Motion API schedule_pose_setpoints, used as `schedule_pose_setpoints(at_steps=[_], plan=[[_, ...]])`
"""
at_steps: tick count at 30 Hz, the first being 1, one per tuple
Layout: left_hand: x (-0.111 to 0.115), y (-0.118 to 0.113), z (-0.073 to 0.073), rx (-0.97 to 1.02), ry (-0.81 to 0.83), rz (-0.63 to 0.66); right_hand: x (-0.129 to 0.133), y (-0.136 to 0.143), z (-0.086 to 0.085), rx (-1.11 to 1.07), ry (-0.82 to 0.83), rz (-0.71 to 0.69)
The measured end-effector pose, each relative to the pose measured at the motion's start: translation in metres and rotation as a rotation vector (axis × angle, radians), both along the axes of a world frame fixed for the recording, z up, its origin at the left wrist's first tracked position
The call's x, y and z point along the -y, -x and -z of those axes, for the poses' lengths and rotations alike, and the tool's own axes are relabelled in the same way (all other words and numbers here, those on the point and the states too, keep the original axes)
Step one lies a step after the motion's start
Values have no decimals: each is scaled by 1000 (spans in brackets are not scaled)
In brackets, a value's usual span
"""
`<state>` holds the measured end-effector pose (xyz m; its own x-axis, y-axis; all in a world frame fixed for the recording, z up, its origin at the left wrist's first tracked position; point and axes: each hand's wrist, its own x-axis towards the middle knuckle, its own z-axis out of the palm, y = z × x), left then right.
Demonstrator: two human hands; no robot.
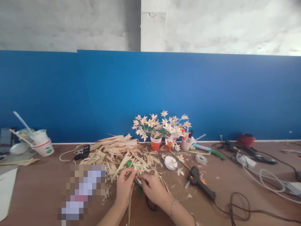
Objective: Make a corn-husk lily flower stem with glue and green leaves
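My left hand is closed in a pinch, thumb against forefinger, on what looks like a small husk flower with a thin green stem. Close against it, my right hand also pinches, at the green part; the fingertips hide most of the piece. Just beyond the hands lies a loose heap of dried husk strips with a small green ball or roll in it. A long pale strip hangs below my left hand. Under my right hand a dark cord or loop shows in part.
Husk flowers stand in a red and white paper cup by the blue partition. To the right are a white round lid, a tape roll, a black glue gun and tangled cables. A white cup stands left.
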<state>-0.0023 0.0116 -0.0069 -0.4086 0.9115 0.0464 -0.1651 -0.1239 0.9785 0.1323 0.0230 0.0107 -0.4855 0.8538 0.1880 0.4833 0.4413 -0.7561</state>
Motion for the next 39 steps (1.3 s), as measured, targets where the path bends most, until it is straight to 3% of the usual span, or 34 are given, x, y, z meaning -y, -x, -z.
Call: schedule_pose_setpoints(at_steps=[29,39], plan=[[1,0,-1,-5,-19,17,-2,0,3,14,-9,8],[-1,1,2,-19,-55,15,-2,3,7,-74,49,46]])
